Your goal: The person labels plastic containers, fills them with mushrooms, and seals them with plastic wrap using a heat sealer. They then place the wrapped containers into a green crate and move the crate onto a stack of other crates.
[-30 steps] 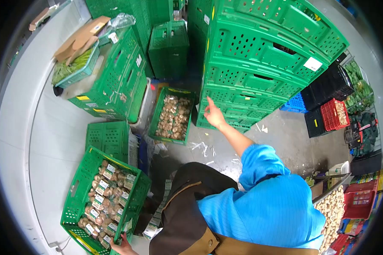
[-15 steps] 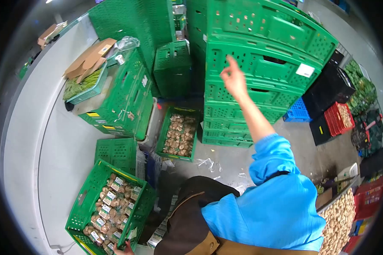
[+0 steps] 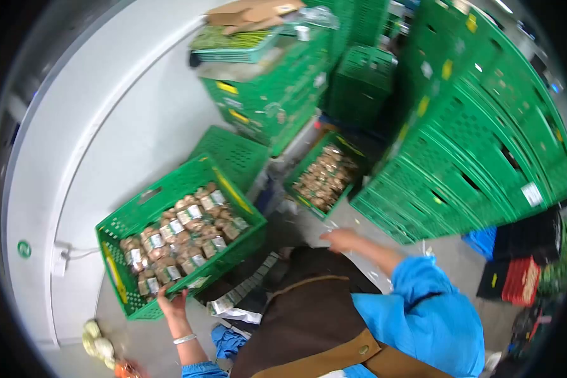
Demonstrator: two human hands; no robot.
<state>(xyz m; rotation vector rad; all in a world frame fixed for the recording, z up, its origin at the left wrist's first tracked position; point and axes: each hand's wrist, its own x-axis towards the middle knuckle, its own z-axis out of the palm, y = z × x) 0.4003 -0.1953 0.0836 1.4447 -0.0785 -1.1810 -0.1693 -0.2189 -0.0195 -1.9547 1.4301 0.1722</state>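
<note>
A green plastic crate (image 3: 123,228) at the left holds several film-wrapped, labelled packs of brown mushrooms (image 3: 184,217). My left hand (image 3: 173,305) is closed on the crate's near rim, thumb and fingers around the edge. My right hand (image 3: 341,240) is in front of my dark apron (image 3: 309,312), its fingers loosely apart and somewhat blurred, with nothing visible in it. Beyond that hand, a second green crate (image 3: 301,200) on the floor contains more brown mushrooms (image 3: 326,176). A strip of printed labels (image 3: 249,285) hangs between the near crate and the apron.
Tall stacked green crates (image 3: 466,157) rise at the right. More stacked crates (image 3: 277,104) at the back carry a tray of green stalks (image 3: 233,47) and cardboard (image 3: 252,12). A white wall (image 3: 132,120) bounds the left. Pale vegetables (image 3: 99,343) lie on the floor below.
My right hand has come down from the tall crate stack to beside my apron. My view has turned left, showing more of my left hand, which still holds the crate rim.
</note>
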